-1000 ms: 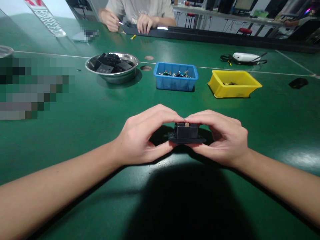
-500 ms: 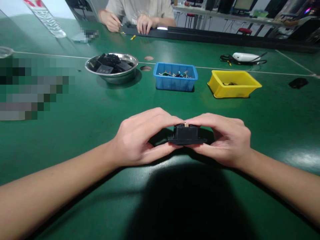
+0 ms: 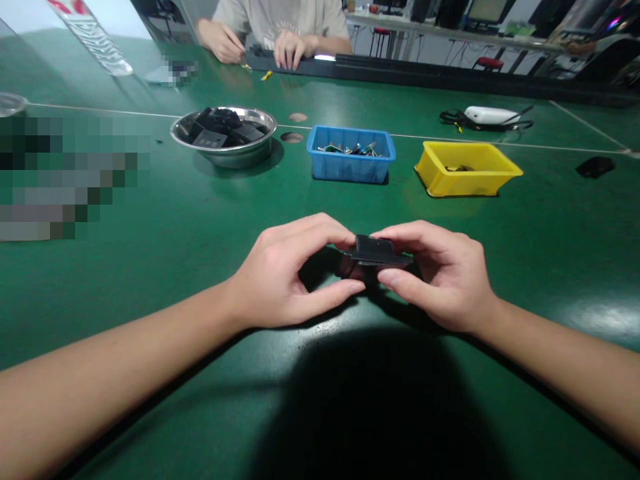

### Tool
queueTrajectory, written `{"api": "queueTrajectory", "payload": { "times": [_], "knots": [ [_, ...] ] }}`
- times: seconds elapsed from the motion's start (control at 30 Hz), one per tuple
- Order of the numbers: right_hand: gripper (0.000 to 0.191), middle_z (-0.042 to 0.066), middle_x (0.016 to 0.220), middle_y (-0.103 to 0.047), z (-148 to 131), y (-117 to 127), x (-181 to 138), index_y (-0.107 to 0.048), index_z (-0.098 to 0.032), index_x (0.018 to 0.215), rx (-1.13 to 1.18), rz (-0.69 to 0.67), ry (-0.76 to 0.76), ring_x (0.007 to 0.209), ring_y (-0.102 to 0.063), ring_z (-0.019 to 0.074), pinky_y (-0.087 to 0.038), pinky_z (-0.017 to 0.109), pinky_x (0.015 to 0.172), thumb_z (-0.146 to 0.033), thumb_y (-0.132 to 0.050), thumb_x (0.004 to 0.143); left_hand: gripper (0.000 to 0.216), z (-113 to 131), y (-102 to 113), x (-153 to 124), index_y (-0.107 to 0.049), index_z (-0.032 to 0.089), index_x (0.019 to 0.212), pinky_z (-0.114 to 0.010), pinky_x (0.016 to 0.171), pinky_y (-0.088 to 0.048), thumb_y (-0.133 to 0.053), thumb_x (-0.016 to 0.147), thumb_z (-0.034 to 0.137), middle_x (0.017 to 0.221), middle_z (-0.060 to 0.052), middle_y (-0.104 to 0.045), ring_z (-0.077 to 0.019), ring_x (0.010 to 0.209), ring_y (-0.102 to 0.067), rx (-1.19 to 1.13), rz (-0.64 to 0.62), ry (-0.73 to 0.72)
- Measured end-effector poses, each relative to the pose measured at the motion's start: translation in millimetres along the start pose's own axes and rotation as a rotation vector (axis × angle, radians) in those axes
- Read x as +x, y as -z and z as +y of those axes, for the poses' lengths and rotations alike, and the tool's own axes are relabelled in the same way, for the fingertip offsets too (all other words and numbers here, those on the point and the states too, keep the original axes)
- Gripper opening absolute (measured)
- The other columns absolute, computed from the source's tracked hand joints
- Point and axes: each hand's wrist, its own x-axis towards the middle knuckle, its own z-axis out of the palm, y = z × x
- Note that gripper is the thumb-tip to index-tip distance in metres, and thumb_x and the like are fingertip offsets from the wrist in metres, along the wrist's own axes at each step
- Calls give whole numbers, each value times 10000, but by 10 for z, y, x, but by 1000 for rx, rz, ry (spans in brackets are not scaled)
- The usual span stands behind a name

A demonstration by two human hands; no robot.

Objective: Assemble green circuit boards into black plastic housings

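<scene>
A small black plastic part point(image 3: 374, 253) with a flat flange is held just above the green table point(image 3: 150, 280), between both hands. My left hand point(image 3: 285, 273) pinches its left side with thumb below and fingers curled over the top. My right hand point(image 3: 440, 273) grips its right side the same way. The part is tilted so its flat flange faces up and toward me; its underside is hidden by my fingers.
A steel bowl point(image 3: 224, 143) of black parts, a blue bin point(image 3: 351, 155) of small metal pieces and a yellow bin point(image 3: 467, 169) stand in a row behind. A white device with cable point(image 3: 493, 115) lies farther back. Another person's hands point(image 3: 287, 48) work at the far edge.
The black part has been turned over: earlier it stood upright with a brass pin showing on top, now its flat flange faces up and the pin is out of sight.
</scene>
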Motion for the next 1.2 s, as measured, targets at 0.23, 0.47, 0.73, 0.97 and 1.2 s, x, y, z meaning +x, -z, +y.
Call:
{"api": "queueTrajectory", "payload": {
  "times": [0.23,0.47,0.73,0.97,1.2],
  "knots": [
    [255,38,945,-798,14,-50,27,-753,-203,1065,227,27,-216,790,-751,167,-605,266,702,-383,-798,890,243,-41,-16,-10,-668,184,920,-260,739,-521,-622,928,423,860,-39,-723,-161,757,-658,-82,-119,194],
    [436,65,1062,-773,25,-31,42,-728,-211,1171,172,-27,-245,893,-737,200,-607,310,769,-455,-846,829,285,-26,-16,10,-648,166,839,-238,668,-462,-607,914,438,746,-4,-667,-136,668,-588,-110,-121,269],
    [419,45,927,-771,-22,-68,68,-724,-178,1078,280,-22,-364,757,-716,167,-590,280,668,-442,-876,790,272,18,-20,20,-644,161,815,-231,675,-462,-636,904,418,782,-13,-697,-131,688,-605,-172,-141,320],
    [453,33,910,-771,-34,-80,83,-708,-180,1052,315,-12,-373,746,-718,159,-595,271,669,-454,-905,749,250,42,-17,27,-651,158,823,-238,662,-482,-627,897,396,768,-15,-696,-139,688,-612,-151,-126,340],
    [443,55,1010,-761,29,-95,51,-680,-194,1054,281,1,-290,902,-729,189,-605,293,775,-467,-888,774,179,44,-38,21,-660,191,926,-270,706,-533,-658,866,360,833,-22,-724,-161,720,-643,-110,-1,274]
  ]
}}
